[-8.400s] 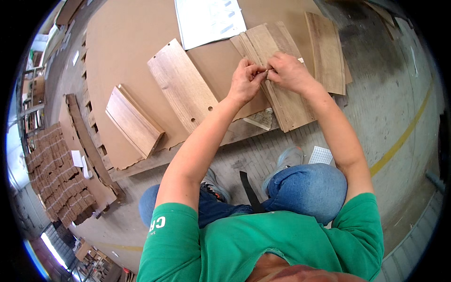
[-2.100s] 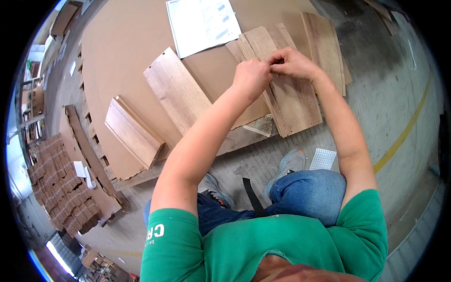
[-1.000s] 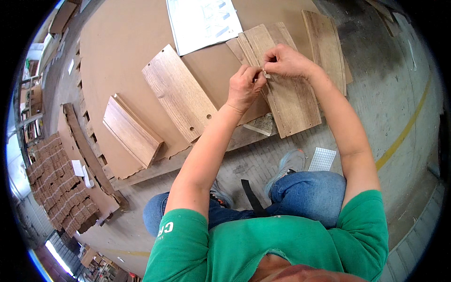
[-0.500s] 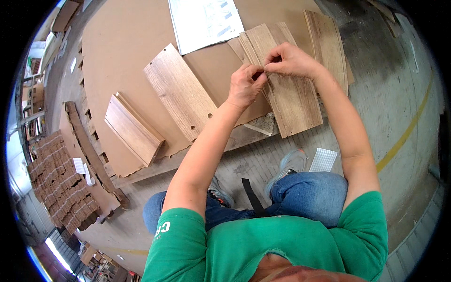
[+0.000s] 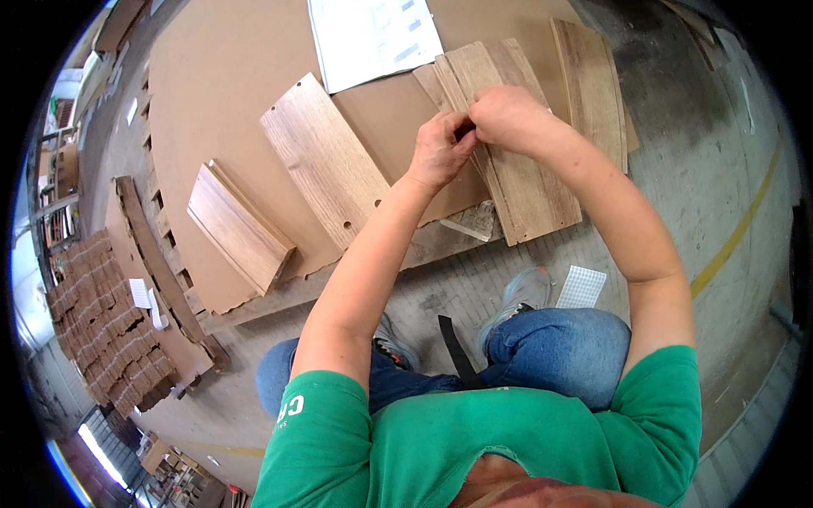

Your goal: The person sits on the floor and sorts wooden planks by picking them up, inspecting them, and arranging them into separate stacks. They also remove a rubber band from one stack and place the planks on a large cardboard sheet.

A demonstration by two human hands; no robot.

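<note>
My left hand (image 5: 442, 149) and my right hand (image 5: 511, 120) meet over the left edge of a stack of wood-grain panels (image 5: 533, 186). The fingertips of both are closed in a pinch and touch each other. Whatever is between them is too small or hidden to make out. To the left of my left forearm lies a wide wood-grain panel (image 5: 326, 161) with round holes near its ends. A narrower grooved panel piece (image 5: 237, 229) rests farther left. Beyond my right hand, more wood-grain boards (image 5: 589, 85) lie at the right edge of the cardboard.
The boards lie on a cardboard-covered pallet (image 5: 212, 102), with a printed instruction sheet (image 5: 373, 42) at its far side. A white checkered sheet (image 5: 581, 287) is on the concrete floor near my foot. Stacked brown cardboard (image 5: 106, 322) stands at the left.
My right hand has turned over, knuckles now up, and its elbow has swung outward to the right. The left hand stays almost in place, still meeting the right at the fingertips.
</note>
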